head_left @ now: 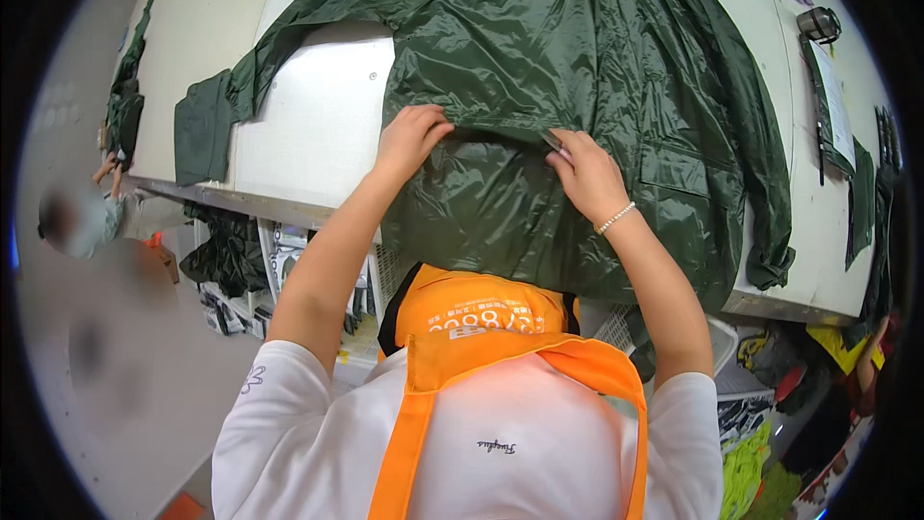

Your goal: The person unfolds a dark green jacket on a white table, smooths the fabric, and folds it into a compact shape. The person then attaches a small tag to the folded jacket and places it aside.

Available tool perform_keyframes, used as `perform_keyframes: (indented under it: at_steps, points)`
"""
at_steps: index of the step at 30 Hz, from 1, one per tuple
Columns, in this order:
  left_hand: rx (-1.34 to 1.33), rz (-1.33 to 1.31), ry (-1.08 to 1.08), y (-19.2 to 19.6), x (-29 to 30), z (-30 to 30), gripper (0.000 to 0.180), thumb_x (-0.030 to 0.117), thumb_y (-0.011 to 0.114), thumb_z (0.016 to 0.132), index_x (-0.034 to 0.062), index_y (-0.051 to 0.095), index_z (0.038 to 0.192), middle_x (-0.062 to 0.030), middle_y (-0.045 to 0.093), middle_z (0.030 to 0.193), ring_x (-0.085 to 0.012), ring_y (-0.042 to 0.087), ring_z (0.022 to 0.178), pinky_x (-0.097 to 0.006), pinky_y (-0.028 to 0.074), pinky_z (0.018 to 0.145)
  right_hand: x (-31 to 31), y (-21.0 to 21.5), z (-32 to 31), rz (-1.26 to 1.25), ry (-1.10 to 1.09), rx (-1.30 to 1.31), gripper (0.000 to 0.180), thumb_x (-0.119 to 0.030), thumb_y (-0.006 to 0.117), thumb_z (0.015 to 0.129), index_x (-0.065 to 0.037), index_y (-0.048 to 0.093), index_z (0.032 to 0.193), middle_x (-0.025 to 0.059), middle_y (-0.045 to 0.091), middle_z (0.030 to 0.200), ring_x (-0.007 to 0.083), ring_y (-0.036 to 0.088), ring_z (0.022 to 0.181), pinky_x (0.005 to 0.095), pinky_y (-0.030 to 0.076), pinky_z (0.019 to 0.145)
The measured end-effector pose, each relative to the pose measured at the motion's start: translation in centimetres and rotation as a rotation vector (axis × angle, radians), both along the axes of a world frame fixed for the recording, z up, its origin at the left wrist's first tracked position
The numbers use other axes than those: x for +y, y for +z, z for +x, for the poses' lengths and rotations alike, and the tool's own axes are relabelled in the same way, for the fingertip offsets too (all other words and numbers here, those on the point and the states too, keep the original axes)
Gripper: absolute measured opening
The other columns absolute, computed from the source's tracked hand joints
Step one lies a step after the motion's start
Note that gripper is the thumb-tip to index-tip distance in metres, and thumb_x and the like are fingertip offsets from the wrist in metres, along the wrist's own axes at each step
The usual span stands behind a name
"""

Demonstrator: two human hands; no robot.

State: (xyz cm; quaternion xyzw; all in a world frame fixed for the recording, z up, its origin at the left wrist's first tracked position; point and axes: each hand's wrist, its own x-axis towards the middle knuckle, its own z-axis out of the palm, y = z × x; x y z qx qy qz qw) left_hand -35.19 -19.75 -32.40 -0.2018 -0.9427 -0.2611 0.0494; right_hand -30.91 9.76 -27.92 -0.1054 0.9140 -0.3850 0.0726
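One dark green raincoat [577, 87] lies spread across the white tabletop [318, 125], its near hem hanging over the near edge. Two hands work at a fold in its middle. The left hand [409, 140] has its fingers curled, pinching the shiny fabric at the left end of the fold. The right hand [585, 173] grips the fabric at the right end, and a small grey thing shows between its fingertips; what it is cannot be told. A bead bracelet [616, 218] circles the right wrist. One sleeve [289, 39] stretches far left, with a loose green cloth piece [202, 130] beside it. On the far right of the tabletop lie a paper sheet [835, 106] and a dark roll [818, 24]. Under the tabletop on the right, a white basket [736, 361] holds mixed coloured cloth. Another person [82, 217] stands at the far left, holding green fabric.
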Motion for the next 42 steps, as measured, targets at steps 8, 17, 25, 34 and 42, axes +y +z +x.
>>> perform_keyframes:
  at_steps: [8, 17, 25, 34, 42]
  points:
    - [-0.675, 0.380, 0.296, -1.7, -1.8, -6.3, 0.041, 0.042, 0.052, 0.091, 0.0039, 0.065, 0.083, -0.0081, 0.064, 0.081, -0.0225, 0.058, 0.070, -0.032, 0.045, 0.066, -1.6, -2.9, -6.5, 0.150, -0.280, -0.026, 0.033, -0.025, 0.072, 0.073, 0.001, 0.053, 0.065, 0.0155, 0.057, 0.069, 0.0363, 0.055, 0.063, 0.0423, 0.043, 0.060]
    - [-0.682, 0.392, 0.122, -1.5, -2.4, -7.0, 0.022, 0.021, 0.073, 0.072, 0.0039, 0.060, 0.072, -0.0018, 0.056, 0.061, -0.0174, 0.051, 0.055, -0.030, 0.044, 0.058, -2.2, -2.3, -7.3, 0.000, -0.609, -0.233, 0.034, -0.029, 0.078, 0.071, -0.001, 0.060, 0.066, 0.0030, 0.057, 0.060, 0.0114, 0.048, 0.055, 0.0281, 0.041, 0.055]
    - [-0.072, 0.042, 0.097, -0.4, 1.9, -4.4, 0.012, 0.006, 0.061, 0.071, 0.0091, 0.051, 0.077, -0.0071, 0.053, 0.077, -0.0281, 0.055, 0.076, -0.039, 0.044, 0.065, -4.9, -2.7, 2.1, 0.016, -0.912, -0.198, 0.028, -0.023, 0.079, 0.069, 0.002, 0.067, 0.078, 0.0071, 0.061, 0.061, 0.0155, 0.057, 0.054, 0.0294, 0.046, 0.056]
    - [-0.133, 0.252, -0.470, -0.9, 10.1, -0.3, 0.028, 0.016, 0.068, 0.075, 0.0118, 0.064, 0.102, -0.0060, 0.058, 0.092, -0.0255, 0.056, 0.091, -0.037, 0.048, 0.078, -4.6, -3.7, 2.2, -0.091, -0.842, -0.212, 0.018, -0.017, 0.068, 0.077, 0.001, 0.066, 0.076, 0.0104, 0.062, 0.061, 0.0169, 0.057, 0.052, 0.0300, 0.045, 0.053]
    - [-0.299, 0.252, -0.272, -0.7, 12.1, -0.9, 0.014, 0.018, 0.071, 0.073, 0.0116, 0.071, 0.084, -0.0035, 0.062, 0.087, -0.0233, 0.059, 0.085, -0.034, 0.049, 0.073, -2.2, -1.9, 1.4, -0.722, -0.817, -0.610, 0.018, -0.019, 0.063, 0.086, -0.001, 0.066, 0.085, -0.0059, 0.048, 0.059, 0.0046, 0.041, 0.049, 0.0211, 0.031, 0.045]
